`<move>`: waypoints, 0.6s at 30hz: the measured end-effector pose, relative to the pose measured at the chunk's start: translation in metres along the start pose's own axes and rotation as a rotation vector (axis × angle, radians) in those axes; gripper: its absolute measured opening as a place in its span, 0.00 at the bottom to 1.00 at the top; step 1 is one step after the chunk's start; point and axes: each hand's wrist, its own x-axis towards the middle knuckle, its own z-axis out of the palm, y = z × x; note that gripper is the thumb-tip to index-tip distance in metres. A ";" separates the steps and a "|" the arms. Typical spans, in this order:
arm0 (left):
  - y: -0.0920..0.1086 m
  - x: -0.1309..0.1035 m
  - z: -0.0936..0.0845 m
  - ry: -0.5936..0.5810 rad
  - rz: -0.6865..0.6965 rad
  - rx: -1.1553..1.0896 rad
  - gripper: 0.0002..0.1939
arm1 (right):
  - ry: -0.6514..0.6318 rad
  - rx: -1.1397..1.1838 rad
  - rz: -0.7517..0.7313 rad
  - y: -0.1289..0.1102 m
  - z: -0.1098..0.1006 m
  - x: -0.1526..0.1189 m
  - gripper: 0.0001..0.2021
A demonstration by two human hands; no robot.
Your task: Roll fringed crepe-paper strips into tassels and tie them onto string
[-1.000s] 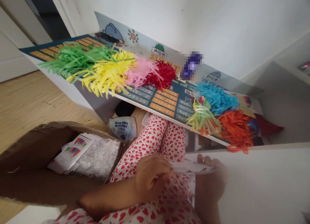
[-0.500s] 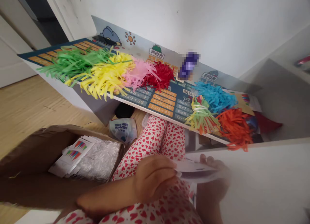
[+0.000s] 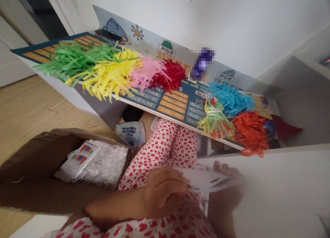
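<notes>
Over my lap, both hands hold a thin white packaging piece (image 3: 201,179) with a dark slot-like mark; whether it is card or plastic I cannot make out. My left hand (image 3: 166,191) has its fingers curled on the left edge. My right hand (image 3: 228,188) grips the other end, partly hidden and blurred. Beyond them on the desk lie paper-strip tassels: green (image 3: 77,59), yellow (image 3: 113,73), pink (image 3: 144,71), dark red (image 3: 170,76), blue (image 3: 229,99) and orange (image 3: 251,131). A multicoloured tassel bundle (image 3: 215,117) is tied with a white band.
At my left an open cardboard box (image 3: 33,162) contains printed cards (image 3: 81,159) and clear plastic packaging (image 3: 105,166). A printed plastic bag (image 3: 131,133) sits by my leg. A phone-like dark slab (image 3: 108,34) lies at the desk's back. A white surface (image 3: 283,183) stands at my right.
The packaging piece has tilted and spread between my hands, so more of its white face and the dark mark show. Both hands have barely moved; the view has shifted slightly.
</notes>
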 end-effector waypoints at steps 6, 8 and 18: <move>0.000 -0.004 0.006 0.057 -0.017 -0.031 0.08 | -0.009 -0.018 0.014 0.000 -0.002 0.000 0.14; 0.000 -0.004 0.006 0.063 -0.018 -0.025 0.08 | -0.014 -0.052 -0.004 -0.001 -0.001 -0.001 0.15; 0.001 -0.002 0.001 0.003 0.000 0.033 0.07 | 0.003 -0.158 -0.039 -0.010 0.004 0.002 0.16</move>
